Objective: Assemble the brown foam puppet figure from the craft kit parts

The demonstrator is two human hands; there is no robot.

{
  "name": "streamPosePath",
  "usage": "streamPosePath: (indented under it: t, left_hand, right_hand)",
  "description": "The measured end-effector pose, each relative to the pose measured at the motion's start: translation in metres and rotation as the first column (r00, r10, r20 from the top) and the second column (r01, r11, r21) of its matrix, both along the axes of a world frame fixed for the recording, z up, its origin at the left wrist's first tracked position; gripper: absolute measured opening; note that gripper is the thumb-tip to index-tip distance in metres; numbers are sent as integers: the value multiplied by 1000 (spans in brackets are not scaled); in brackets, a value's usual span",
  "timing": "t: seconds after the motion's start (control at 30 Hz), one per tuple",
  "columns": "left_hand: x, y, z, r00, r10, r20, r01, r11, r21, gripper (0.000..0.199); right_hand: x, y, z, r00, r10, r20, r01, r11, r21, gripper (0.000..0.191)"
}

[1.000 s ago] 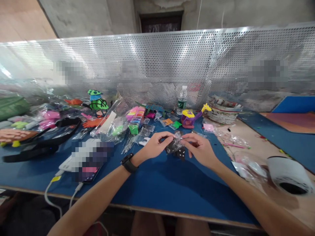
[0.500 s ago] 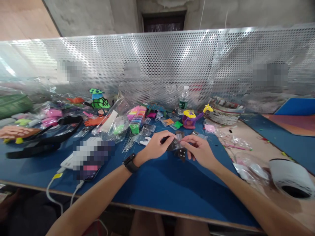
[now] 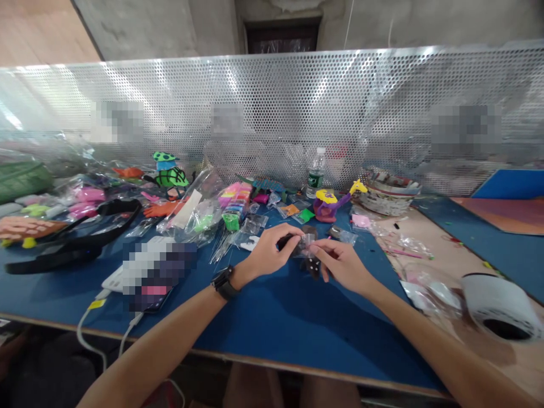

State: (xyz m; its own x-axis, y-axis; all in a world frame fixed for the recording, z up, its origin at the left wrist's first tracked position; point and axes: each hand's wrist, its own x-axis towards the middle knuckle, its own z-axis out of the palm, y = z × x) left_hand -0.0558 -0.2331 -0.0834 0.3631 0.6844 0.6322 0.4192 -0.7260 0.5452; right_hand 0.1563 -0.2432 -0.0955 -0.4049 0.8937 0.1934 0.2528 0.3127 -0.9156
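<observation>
Over the blue table mat, my left hand (image 3: 274, 248) is closed round one side of a small clear zip bag (image 3: 303, 245) with dark contents. The fingertips of my right hand (image 3: 340, 262) pinch the bag's other side. Just below the bag is a black piece with white dots (image 3: 313, 266), partly hidden by my fingers; whether it touches the bag I cannot tell. Behind my hands stands a purple and yellow giraffe-headed clay figure (image 3: 326, 207). Small packets of orange clay (image 3: 290, 210) and green clay (image 3: 306, 215) lie near it.
Left of my arms lie a phone (image 3: 158, 297) with cables, a black strap (image 3: 55, 258) and bagged coloured clay (image 3: 236, 205). At the back stand a water bottle (image 3: 316, 173) and a paper basket (image 3: 389, 195) before a perforated metal screen (image 3: 272, 102). A white roll (image 3: 499, 306) lies at right.
My hands stay on the bag, with the right fingers shifted slightly. A small dark packet to the right of the bag shows more clearly. The camera view has moved a little.
</observation>
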Motion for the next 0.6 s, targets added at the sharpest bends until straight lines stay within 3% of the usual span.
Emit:
streamPosePath:
  t: [0.13, 0.27, 0.4, 0.6]
  left_hand:
    - [1, 1, -4, 996, 77, 43, -80, 995, 55, 11]
    - [3, -3, -4, 998, 39, 49, -45, 991, 125, 25]
    - [6, -13, 0, 1000, -21, 12, 20, 995, 95, 34]
    - [12, -19, -2, 999, -42, 21, 40, 998, 50, 24]
  right_hand:
    - [-1, -6, 3, 997, 72, 41, -70, 997, -37, 42]
    - [-3, -12, 2, 996, 46, 81, -45, 999, -12, 38]
    - [-4, -15, 2, 992, 4, 122, -13, 997, 70, 33]
    - [-1, -15, 0, 969, -81, 233, 0, 946, 325, 22]
